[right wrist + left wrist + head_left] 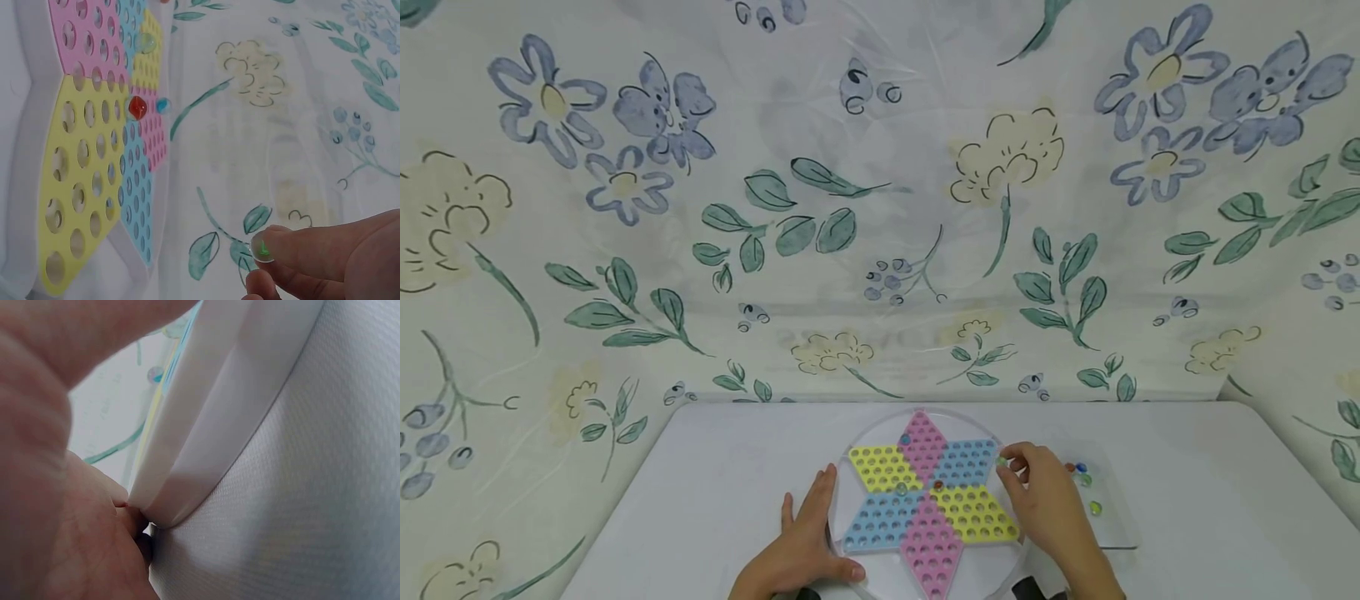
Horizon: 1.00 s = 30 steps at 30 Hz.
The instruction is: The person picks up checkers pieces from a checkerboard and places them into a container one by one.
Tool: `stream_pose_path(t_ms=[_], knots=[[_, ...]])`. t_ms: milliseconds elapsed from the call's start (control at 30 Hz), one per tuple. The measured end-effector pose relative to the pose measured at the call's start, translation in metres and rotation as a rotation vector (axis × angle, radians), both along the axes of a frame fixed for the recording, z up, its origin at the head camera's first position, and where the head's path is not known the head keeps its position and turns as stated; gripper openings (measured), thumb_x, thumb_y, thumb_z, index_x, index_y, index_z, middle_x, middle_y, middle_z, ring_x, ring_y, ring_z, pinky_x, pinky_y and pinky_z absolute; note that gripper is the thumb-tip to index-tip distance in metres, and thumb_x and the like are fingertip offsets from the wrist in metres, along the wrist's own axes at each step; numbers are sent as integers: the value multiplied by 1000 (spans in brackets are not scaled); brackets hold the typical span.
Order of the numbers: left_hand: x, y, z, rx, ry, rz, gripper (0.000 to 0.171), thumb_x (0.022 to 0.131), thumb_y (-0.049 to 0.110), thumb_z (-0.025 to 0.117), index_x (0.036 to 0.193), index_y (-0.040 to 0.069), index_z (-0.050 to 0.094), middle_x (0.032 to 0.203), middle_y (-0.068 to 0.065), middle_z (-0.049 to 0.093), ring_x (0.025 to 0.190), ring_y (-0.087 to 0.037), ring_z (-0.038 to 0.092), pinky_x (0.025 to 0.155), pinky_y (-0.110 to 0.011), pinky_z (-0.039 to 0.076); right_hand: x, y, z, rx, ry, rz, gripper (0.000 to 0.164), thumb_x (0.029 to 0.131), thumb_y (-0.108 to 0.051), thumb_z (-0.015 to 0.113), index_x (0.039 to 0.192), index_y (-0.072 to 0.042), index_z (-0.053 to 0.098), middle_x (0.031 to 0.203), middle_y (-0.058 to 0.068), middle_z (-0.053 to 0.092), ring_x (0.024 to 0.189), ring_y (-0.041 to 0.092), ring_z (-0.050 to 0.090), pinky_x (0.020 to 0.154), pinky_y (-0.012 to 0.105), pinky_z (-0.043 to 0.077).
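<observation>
A floral cloth in blue, green and pale yellow rises behind a white worktop, along its far edge. At the middle of the worktop, reaching close to that far edge, lies a round white board bearing a six-pointed star of pink, yellow and blue sections dotted with holes. A clear tray sits between the board and the worktop's right edge. A person's left hand rests against the board's left rim, thumb and fingers spread apart. The right hand pinches a clear marble with green inside between thumb and fingertip, near the outer tip of the far-right blue section; the right wrist view shows it apart from the board. Four marbles, among them a green marble and a dark blue marble, lie in the tray. On the star sit a blue marble in the far pink point, a pale clear marble left of centre and a red marble near the centre.
</observation>
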<state>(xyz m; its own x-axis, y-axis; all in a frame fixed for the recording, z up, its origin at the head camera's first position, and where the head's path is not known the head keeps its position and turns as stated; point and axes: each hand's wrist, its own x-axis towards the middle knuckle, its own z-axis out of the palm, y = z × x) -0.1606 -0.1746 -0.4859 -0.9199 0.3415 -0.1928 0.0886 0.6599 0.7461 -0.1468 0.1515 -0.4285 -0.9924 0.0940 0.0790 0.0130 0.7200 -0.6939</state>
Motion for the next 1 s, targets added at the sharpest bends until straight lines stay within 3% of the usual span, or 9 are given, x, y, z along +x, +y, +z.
stream_pose_path(t_ms=[267, 633, 1000], knots=[[0, -1, 0, 6, 2, -10, 144, 60, 45, 95, 159, -4, 2, 165, -27, 7, 152, -45, -3, 109, -67, -23, -4, 9, -2, 4, 6, -21, 24, 97, -14, 65, 114, 3, 67, 93, 7, 62, 83, 19, 56, 71, 35, 52], [-1, -1, 1, 0, 6, -20, 144, 61, 46, 94, 159, -4, 1, 165, -26, 6, 152, -45, -5, 109, -67, -23, -4, 20, -3, 8, 38, -51, 24, 96, -11, 65, 112, 6, 66, 92, 10, 63, 83, 22, 60, 69, 36, 54], [0, -1, 1, 6, -9, -11, 145, 60, 45, 95, 159, -4, 1, 165, -28, 6, 151, -45, -4, 108, -67, -24, -8, 28, -3, -12, -38, -99, 28, 97, -11, 62, 116, 8, 64, 94, 13, 63, 84, 24, 59, 68, 36, 53]])
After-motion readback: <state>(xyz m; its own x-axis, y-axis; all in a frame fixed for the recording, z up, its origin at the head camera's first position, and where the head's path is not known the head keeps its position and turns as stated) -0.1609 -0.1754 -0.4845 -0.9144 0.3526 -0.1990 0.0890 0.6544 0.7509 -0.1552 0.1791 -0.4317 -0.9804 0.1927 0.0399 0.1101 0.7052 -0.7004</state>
